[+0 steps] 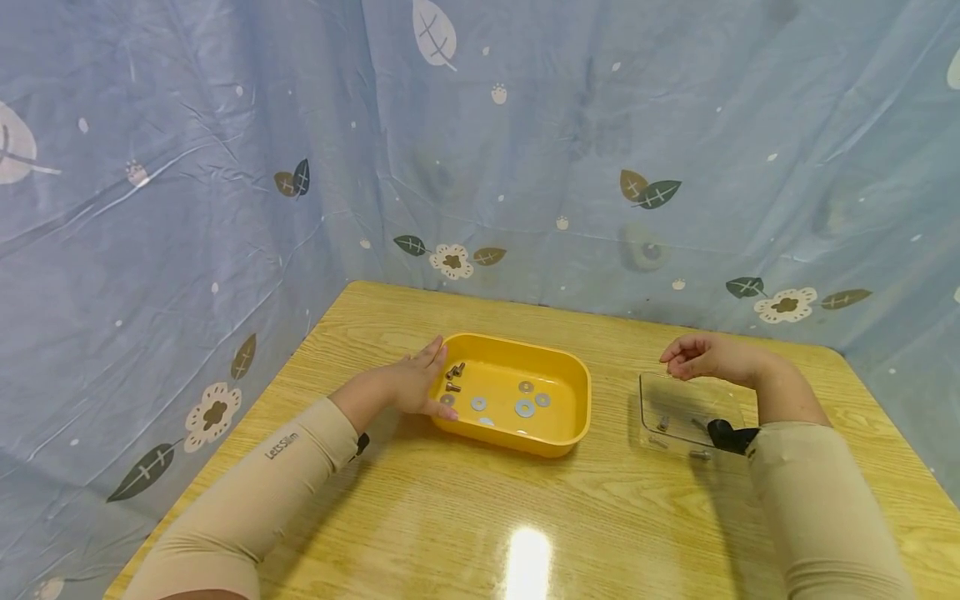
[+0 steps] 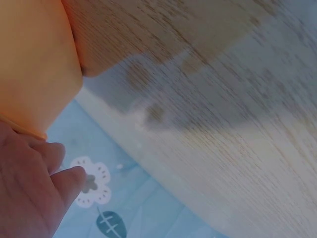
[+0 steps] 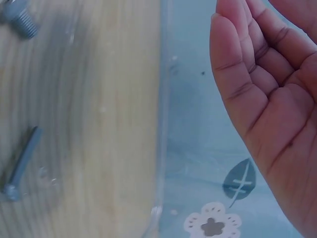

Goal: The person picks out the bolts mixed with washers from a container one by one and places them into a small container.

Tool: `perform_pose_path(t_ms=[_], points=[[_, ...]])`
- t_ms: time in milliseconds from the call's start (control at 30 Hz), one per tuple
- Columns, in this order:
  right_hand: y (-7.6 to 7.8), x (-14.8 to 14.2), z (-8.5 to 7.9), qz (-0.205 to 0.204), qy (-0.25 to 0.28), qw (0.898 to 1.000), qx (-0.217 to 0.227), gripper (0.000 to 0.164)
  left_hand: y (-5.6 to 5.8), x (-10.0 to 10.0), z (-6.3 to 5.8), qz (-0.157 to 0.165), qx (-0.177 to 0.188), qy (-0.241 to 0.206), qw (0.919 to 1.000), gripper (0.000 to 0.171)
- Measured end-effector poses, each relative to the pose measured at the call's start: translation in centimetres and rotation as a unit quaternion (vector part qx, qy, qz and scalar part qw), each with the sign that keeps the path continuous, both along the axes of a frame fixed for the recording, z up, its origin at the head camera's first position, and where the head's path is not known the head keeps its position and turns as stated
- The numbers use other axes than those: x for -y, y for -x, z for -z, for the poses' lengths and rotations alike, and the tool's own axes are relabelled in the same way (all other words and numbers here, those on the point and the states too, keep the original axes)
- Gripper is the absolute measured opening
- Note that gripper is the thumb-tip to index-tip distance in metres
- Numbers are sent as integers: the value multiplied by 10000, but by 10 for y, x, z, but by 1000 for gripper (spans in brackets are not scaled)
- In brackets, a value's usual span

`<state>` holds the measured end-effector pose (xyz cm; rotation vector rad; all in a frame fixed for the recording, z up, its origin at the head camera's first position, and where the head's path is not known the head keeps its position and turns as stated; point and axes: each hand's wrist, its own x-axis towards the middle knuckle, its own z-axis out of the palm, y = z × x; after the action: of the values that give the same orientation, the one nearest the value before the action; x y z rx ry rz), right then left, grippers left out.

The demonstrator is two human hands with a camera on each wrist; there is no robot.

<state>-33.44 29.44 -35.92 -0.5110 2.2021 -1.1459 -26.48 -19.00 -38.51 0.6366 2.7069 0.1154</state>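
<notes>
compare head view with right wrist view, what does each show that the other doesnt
Only the head view: the yellow tray with washers in it, and the left hand against its side.

Only the right wrist view: the creased palm of the right hand and one screw's threads up close.

Both: the right hand, the clear container, screws, wood grain tabletop and blue patterned cloth.

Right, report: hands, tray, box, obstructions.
Left hand touching left end of yellow tray; right hand near far edge of clear box, grip unclear. Washers, screws in tray. Black strap hides part of box; no obstruction visible.
</notes>
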Motion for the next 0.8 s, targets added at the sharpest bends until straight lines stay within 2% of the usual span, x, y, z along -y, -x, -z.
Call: perform_pose_path(t_ms=[367,600,800], points=[[2,31,-28,-8,-124,9970,-758,36,1,0,-1,14,25,18,10000,120],[4,64,-43,-101,-120,9951,-976,34,1,0,-4,-1,72,10,10000,120],[7,95,-45,-179,107,9952,-953,31,0,-1,-3,22,74,84,9999,119]])
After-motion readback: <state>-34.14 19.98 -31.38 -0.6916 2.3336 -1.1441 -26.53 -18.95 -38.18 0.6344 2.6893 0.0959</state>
